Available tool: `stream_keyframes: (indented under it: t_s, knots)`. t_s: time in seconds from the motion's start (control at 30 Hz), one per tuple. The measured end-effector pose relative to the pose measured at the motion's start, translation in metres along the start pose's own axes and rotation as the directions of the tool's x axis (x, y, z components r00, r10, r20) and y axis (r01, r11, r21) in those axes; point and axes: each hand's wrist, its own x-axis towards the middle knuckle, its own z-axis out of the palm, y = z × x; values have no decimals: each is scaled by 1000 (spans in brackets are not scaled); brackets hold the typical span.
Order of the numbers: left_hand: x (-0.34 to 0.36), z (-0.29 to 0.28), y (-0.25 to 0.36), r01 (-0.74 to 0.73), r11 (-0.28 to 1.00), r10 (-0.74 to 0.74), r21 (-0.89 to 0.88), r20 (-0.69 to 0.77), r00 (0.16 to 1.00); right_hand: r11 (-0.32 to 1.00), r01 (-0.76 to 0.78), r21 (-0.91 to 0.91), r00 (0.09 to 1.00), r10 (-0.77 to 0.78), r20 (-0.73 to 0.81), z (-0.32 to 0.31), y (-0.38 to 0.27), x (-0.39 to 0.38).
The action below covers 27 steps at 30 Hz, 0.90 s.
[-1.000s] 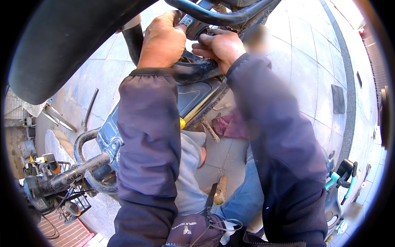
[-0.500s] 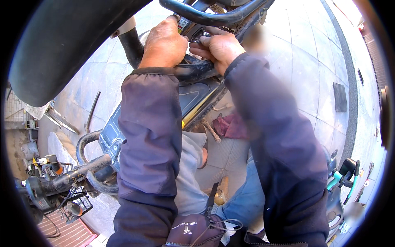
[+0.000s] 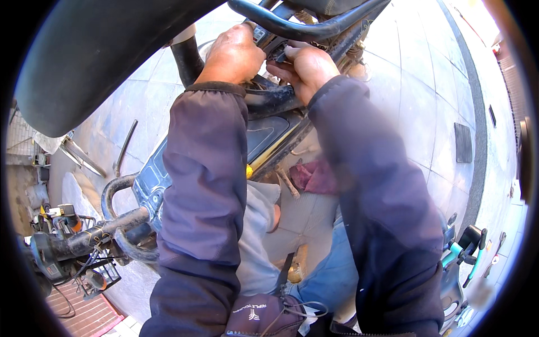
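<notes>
My left hand (image 3: pixel 233 55) is closed, its back turned up, at a gap in the black tubular frame (image 3: pixel 269 101) of a vehicle. What its fingers grip is hidden beneath it. Close by on the right, my right hand (image 3: pixel 307 66) has its fingers curled and thumb bent at the same gap. Something small and dark shows at its fingertips, too covered to name. A curved black bar (image 3: pixel 311 27) passes just beyond both hands. Below them lies the vehicle's dark, flat floor panel (image 3: pixel 269 132).
A large rounded black part (image 3: pixel 101 67) fills the upper left. A maroon cloth (image 3: pixel 317 177) lies on the tiled floor beside the vehicle. At left lies a thin dark bar (image 3: pixel 126 147). Tools with teal handles (image 3: pixel 452 255) are at lower right, and a flat dark plate (image 3: pixel 463 142) lies farther right.
Both hands stay at the same gap in the frame. The right hand's fingers are drawn in slightly more. The whole view has shifted a little.
</notes>
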Motion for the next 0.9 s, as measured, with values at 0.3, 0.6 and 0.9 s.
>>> stream_keyframes:
  t_s: [0.3,0.6,0.9]
  knots:
    - [0,-7,-1,-40,996,40,-81,5,999,990,103,93,994,-106,22,-4,10,8]
    - [-2,-6,-2,-16,995,17,-95,10,1000,991,131,21,991,-132,15,5,6,4]
    - [-2,-1,5,-39,998,38,-44,-23,999,974,132,185,987,-147,70,-4,0,-4]
